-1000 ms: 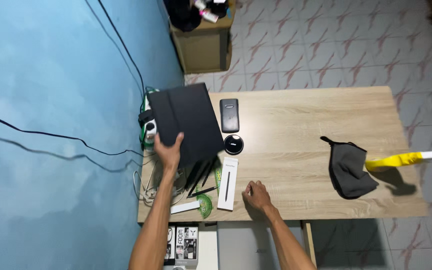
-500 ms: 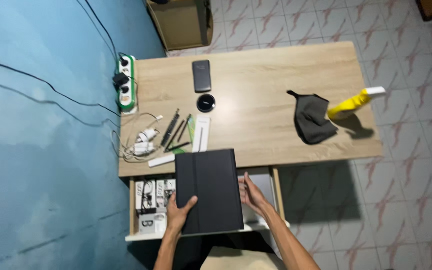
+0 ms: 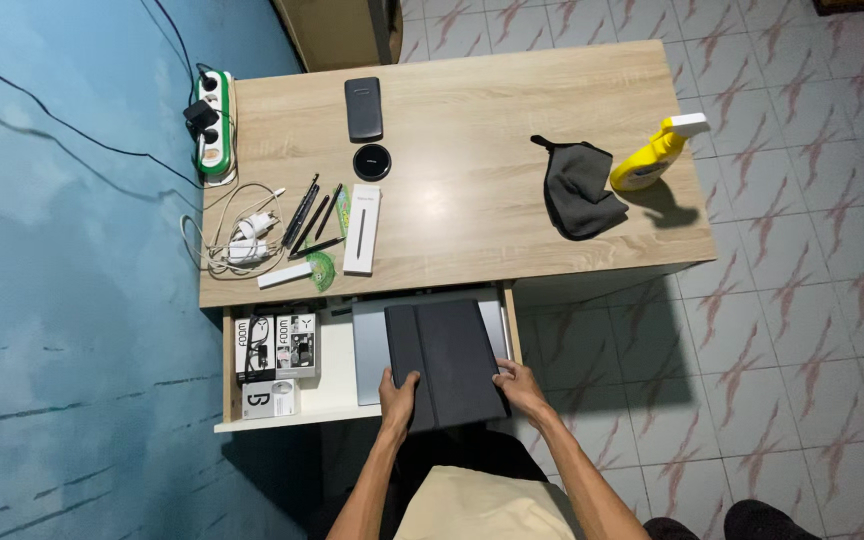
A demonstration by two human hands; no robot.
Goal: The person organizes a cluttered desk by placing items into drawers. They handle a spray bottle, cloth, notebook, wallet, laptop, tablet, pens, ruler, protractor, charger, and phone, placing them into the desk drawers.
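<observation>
The left hand (image 3: 399, 394) grips the near left corner of a flat black rectangular folio case (image 3: 445, 363), and the right hand (image 3: 520, 384) grips its near right edge. The case sits over the open white drawer (image 3: 337, 392), above a grey slab. Left of the left hand lie small black-and-white boxes (image 3: 277, 347). Beyond the hands, the light wooden counter (image 3: 472, 190) carries a long white box (image 3: 362, 229), black pens (image 3: 309, 215) and a dark grey cloth (image 3: 577, 187).

Yellow spray bottle (image 3: 652, 158) beside grey cloth (image 3: 577, 190) (touching).
</observation>
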